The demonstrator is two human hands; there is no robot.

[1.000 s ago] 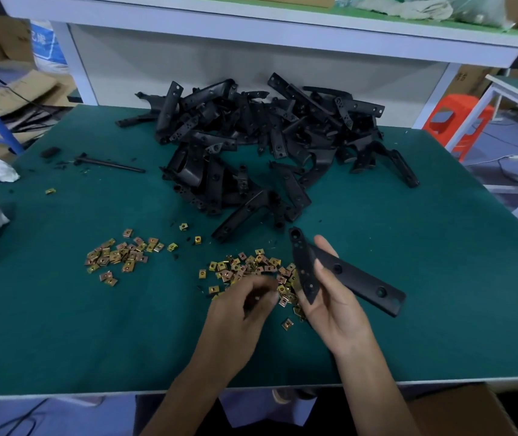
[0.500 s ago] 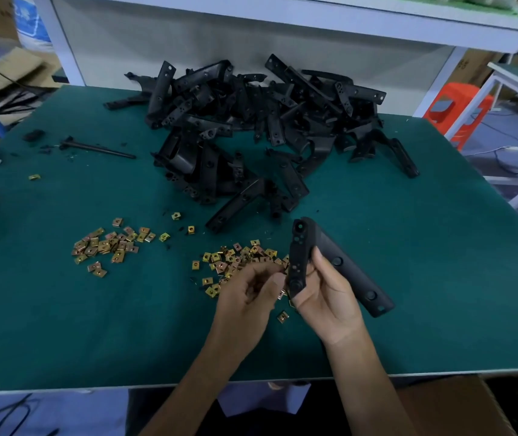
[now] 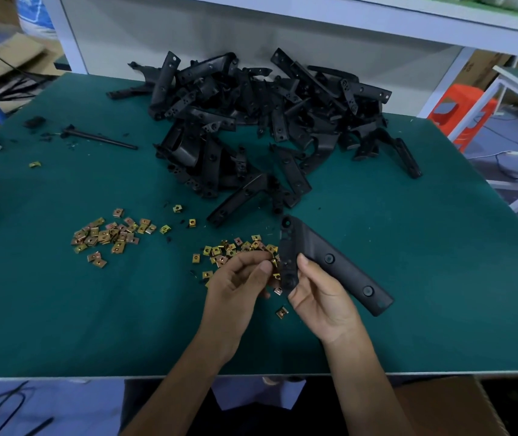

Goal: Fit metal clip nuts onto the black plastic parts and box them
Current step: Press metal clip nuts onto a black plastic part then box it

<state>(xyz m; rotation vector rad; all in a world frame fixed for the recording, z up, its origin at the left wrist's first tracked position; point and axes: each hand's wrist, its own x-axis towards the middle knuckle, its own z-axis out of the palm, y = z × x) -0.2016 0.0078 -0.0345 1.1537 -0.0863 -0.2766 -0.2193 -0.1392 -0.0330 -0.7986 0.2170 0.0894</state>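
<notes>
**Inspector:** What differs from a second ago?

**Operator:** My left hand [image 3: 239,287] has left the near pile of clip nuts [image 3: 235,247] and come across to the black plastic part [image 3: 339,265]. Its fingertips now sit at the part's short arm. The part is turned a little more upright in my right hand [image 3: 323,297]. Both nut piles and the heap of black parts [image 3: 251,121] lie as they did.

**Inspector:** Edges and room?

**Operator:** Both hands work over the desk [image 3: 424,247], just inside the middle of its near edge. Bare green mat runs from the held part to the right edge, and along the near edge toward the front-left corner. The heap fills the middle of the far edge. The second pile of clip nuts [image 3: 110,234] lies left of centre, and a black rod [image 3: 100,140] lies toward the far-left corner. One loose nut [image 3: 282,312] lies on the mat between my hands. A cardboard box [image 3: 440,410] shows below the near edge, on my right.

**Inspector:** Hands?

**Operator:** Right hand: the thumb is on the part's face at the bend and the fingers are curled behind, gripping it. The long arm points toward the right edge. Left hand: the fingers are curled and the thumb tip is closed toward them, against the short arm's inner edge. Gold shows at the fingertips, but I cannot tell whether it is a nut in the pinch or one from the pile beneath.
</notes>
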